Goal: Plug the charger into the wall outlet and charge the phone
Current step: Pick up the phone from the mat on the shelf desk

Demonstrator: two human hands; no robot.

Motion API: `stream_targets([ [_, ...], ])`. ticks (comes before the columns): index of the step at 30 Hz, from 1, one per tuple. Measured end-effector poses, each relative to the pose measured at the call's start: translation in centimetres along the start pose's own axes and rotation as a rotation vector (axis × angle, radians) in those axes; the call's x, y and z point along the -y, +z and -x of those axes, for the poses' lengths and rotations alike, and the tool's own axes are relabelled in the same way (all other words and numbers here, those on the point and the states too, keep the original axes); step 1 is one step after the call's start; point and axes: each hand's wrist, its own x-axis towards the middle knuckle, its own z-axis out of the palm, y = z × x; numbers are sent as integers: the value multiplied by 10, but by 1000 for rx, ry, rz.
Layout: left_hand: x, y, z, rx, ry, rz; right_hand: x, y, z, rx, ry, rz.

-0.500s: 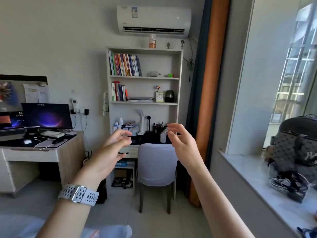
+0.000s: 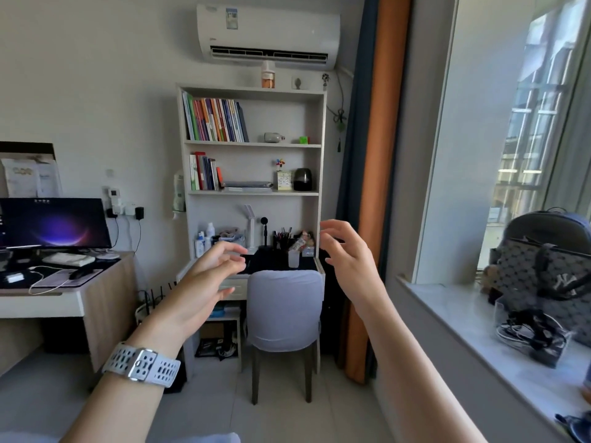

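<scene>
Bedroom: chair (image 2: 284, 310) fronts shelf-desk (image 2: 254, 143); possibly a charger (image 2: 14, 277) left.

Both hands have drawn slightly apart in front of the chair (image 2: 284, 310); the left hand (image 2: 204, 276) and right hand (image 2: 348, 260) fingers seem looser, holding nothing.

patterned bag (image 2: 543, 270) on windowsill: white interlocked "NY" emblem, readable | air conditioner (image 2: 268, 32): blue-and-white sticker and small front mark, print too small to read | book spines (image 2: 214, 119): lettering illegible | desk calendar (image 2: 284, 180): digits blurred | monitor (image 2: 54, 223): small top line unreadable
</scene>
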Motion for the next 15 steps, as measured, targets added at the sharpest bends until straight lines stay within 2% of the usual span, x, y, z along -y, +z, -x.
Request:
stream_targets([
  [15, 16, -31, -18, 7, -6, -36, -8, -7, -17, -41, -24, -69],
])
